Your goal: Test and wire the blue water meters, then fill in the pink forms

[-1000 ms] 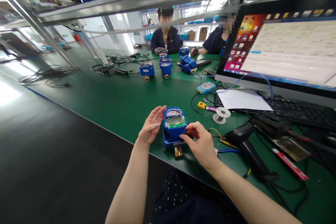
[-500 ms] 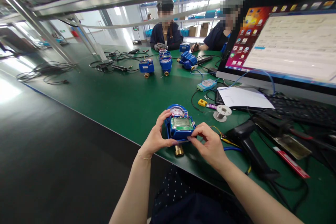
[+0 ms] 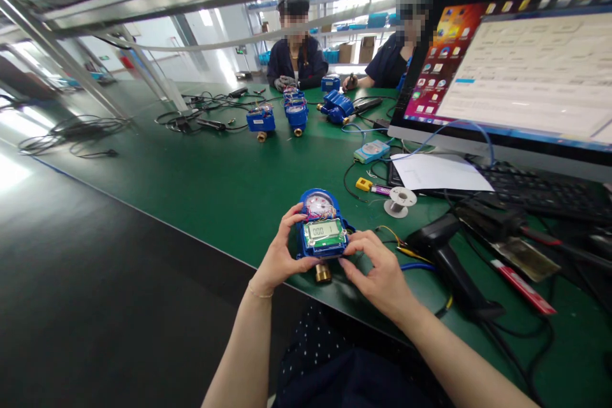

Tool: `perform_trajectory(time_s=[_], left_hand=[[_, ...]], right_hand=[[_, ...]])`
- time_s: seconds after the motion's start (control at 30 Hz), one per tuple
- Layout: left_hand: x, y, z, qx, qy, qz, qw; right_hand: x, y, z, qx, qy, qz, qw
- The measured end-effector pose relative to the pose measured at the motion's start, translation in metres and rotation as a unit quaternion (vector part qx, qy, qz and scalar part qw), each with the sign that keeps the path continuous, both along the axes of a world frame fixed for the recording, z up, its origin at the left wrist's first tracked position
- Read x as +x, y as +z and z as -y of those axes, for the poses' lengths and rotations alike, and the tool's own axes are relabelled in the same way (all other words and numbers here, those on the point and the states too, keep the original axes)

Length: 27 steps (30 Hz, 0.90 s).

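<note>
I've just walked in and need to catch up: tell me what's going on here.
A person holds a blue water meter at the green bench's near edge, left hand on its left side, right hand at its lower right. Its round dial and LCD display are uncovered; the display shows digits. The brass fitting points toward the person. A handheld scanner and a wire spool are to the right. Two co-workers are across the bench.
</note>
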<state>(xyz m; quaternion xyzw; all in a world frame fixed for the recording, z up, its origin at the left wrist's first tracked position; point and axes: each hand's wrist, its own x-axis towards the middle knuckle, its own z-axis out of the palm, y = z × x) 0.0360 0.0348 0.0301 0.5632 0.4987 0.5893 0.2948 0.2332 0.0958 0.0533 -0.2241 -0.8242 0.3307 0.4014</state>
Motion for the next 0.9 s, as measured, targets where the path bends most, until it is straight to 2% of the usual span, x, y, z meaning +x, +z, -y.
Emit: perform_trajectory(time_s=[0.17, 0.3, 0.6, 0.8, 0.9], left_hand=[[-0.001, -0.009, 0.004, 0.003, 0.024, 0.063, 0.998], [-0.004, -0.014, 0.007, 0.013, 0.041, 0.065, 0.997], [-0.004, -0.004, 0.008, 0.011, 0.052, -0.02, 0.998], [-0.007, -0.004, 0.006, 0.017, 0.045, -0.04, 0.998], [-0.011, -0.002, 0.006, 0.016, 0.046, -0.108, 0.993]], right_hand=[[-0.005, -0.005, 0.015, 0.035, -0.066, -0.015, 0.997], [-0.011, -0.011, 0.022, 0.046, -0.05, 0.027, 0.997], [-0.017, -0.02, 0.025, 0.113, -0.047, 0.066, 0.99], [-0.018, -0.018, 0.022, 0.091, -0.078, 0.066, 0.991], [-0.017, -0.017, 0.021, 0.096, -0.068, 0.077, 0.99]])
